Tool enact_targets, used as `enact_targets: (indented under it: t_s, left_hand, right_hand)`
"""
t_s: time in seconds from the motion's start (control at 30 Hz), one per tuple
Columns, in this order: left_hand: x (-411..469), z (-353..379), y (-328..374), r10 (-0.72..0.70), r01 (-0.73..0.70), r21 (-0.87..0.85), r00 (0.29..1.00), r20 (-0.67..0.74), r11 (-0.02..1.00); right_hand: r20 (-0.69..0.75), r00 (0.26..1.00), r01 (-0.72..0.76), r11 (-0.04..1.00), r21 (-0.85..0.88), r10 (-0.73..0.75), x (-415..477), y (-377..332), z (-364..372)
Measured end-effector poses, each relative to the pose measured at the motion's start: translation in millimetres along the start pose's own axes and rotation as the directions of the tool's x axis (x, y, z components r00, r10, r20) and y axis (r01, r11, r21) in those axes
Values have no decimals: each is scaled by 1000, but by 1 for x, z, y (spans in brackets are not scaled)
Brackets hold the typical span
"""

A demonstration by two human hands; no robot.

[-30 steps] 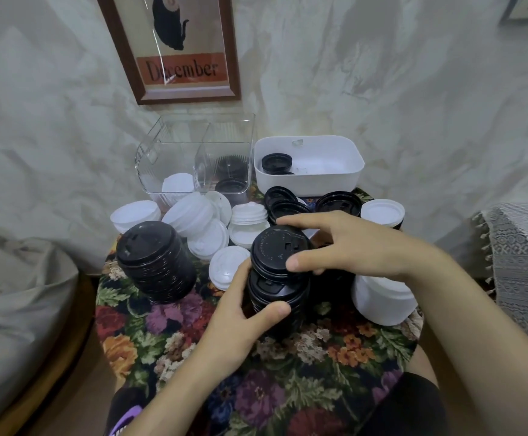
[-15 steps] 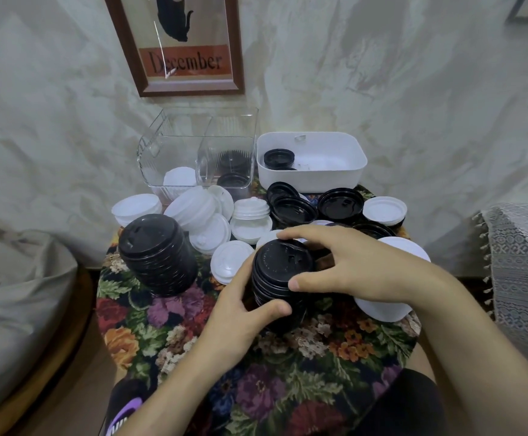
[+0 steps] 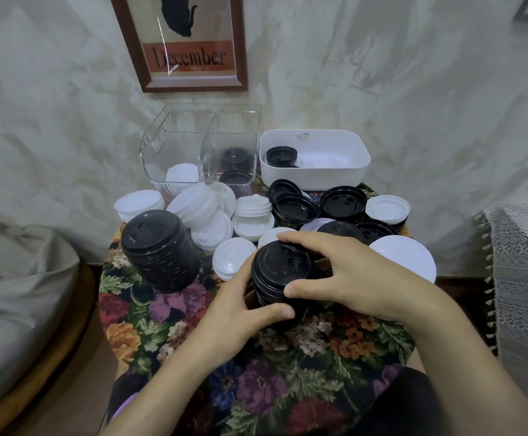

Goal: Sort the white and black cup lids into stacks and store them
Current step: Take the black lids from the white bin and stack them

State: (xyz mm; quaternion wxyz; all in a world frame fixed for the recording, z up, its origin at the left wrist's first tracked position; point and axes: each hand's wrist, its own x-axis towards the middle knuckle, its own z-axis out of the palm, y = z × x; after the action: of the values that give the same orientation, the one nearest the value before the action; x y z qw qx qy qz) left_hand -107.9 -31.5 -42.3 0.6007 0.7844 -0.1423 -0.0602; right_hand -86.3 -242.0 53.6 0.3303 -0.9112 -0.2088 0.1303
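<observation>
Mid-frame, left hand (image 3: 240,322) and right hand (image 3: 350,278) kept their grip round the black stack (image 3: 280,269). It stood shorter than a second before.

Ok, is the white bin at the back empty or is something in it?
Not empty. The white bin holds a short stack of black lids at its left end; the rest of its floor looks bare.

Both bare forearms reach in from the near side, the left from low centre, the right from the lower right. The left grip (image 3: 240,316) wraps the side of a stack of black plastic cup lids (image 3: 280,267), its thumb curled across the near face. The right grip (image 3: 347,272) arches over the top, thumb and forefinger pinching the uppermost rim.
</observation>
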Motion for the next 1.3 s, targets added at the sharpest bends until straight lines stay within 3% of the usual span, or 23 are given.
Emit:
enact_targets:
  t_s: [0.47,0.9,1.1,1.3]
  left_hand:
    - [1,3,-1,29,-29,13,998,-47,1000]
    - [3,-15,6,14,-3,-137,997,80,991]
    - [3,-14,9,20,-13,-115,998,67,993]
    - [1,-16,16,8,-5,-36,997,79,999]
  right_hand:
    - [-150,987,-71,994,-81,59,-8,-7,20]
    - [-86,996,-34,998,45,38,-6,5,16]
    - [24,1000,-23,988,149,20,-7,11,7]
    - [7,1000,-2,997,83,1,-4,15,6]
